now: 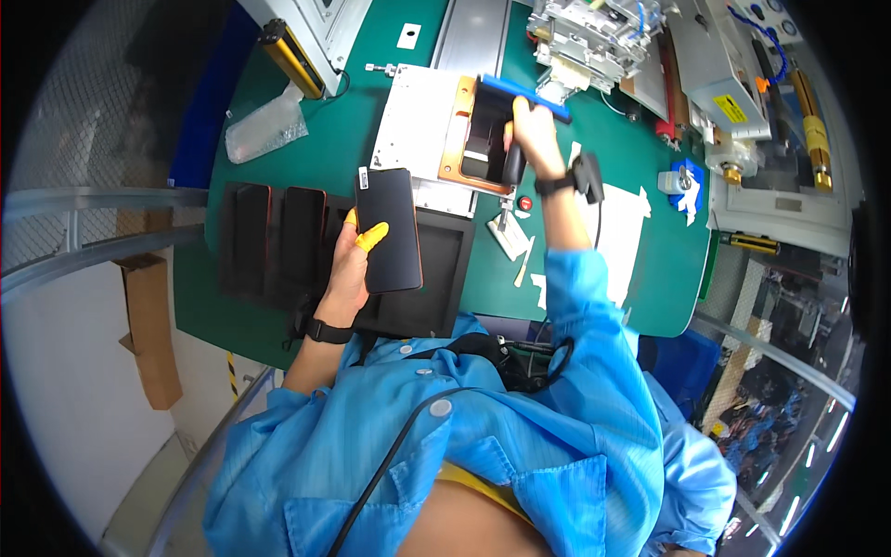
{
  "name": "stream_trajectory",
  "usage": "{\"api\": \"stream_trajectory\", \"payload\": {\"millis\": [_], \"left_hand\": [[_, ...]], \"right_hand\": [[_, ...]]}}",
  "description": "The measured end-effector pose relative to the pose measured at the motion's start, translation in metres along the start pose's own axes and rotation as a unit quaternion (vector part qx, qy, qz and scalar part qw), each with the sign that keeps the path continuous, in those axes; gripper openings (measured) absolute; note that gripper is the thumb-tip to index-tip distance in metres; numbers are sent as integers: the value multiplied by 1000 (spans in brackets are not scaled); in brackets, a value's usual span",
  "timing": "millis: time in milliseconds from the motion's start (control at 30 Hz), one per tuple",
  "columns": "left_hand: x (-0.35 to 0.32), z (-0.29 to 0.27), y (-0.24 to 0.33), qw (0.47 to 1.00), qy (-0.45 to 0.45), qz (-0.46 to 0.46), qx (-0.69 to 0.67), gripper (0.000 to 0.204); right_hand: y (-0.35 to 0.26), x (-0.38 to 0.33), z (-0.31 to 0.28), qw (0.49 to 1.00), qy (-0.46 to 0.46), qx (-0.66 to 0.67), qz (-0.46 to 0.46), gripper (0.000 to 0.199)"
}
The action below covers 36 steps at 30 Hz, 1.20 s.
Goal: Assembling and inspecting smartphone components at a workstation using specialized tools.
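My left hand, with yellow finger cots on the thumb and a finger, grips a smartphone by its left edge. The phone's dark face is up, with a small white tab at its top corner. It is held over a black tray. Farther right, my right hand is closed on the black handle of a blue roller. The roller lies across the far end of a copper-coloured fixture with a dark recess. That fixture sits on a white plate; whether the roller touches it I cannot tell.
Two dark phones lie in the tray at left. Bubble wrap is beyond them, near a yellow-and-black sensor bar. A metal mechanism stands at the back. White sheets and a red button are at right.
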<state>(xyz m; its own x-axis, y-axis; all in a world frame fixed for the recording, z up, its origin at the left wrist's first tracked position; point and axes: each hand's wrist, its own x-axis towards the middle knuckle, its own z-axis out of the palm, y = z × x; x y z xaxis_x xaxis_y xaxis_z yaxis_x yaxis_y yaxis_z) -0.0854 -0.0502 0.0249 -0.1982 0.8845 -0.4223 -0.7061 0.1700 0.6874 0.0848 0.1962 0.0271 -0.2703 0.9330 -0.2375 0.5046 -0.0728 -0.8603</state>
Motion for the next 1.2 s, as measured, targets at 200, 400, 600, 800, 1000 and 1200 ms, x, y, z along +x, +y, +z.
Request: {"api": "stream_trajectory", "payload": {"millis": [200, 400, 600, 800, 1000, 1200], "left_hand": [[5, -8, 2, 1000, 24, 7, 17, 29], [2, 0, 5, 1000, 12, -16, 0, 29], [2, -2, 3, 1000, 21, 9, 19, 30], [2, 9, 1, 999, 17, -19, 20, 34], [-6, 28, -1, 998, 15, -49, -21, 32], [-16, 49, 0, 997, -18, -69, 15, 38]], "right_hand": [[2, -116, 9, 994, -22, -36, 104, 36], [-3, 17, 1, 992, 35, 115, 48, 46], [1, -108, 21, 995, 20, -58, 73, 34], [66, -152, -21, 970, 162, 71, 166, 25], [169, -140, -34, 922, 242, -75, 292, 29], [242, -119, -97, 916, 310, 87, 239, 24]]}}
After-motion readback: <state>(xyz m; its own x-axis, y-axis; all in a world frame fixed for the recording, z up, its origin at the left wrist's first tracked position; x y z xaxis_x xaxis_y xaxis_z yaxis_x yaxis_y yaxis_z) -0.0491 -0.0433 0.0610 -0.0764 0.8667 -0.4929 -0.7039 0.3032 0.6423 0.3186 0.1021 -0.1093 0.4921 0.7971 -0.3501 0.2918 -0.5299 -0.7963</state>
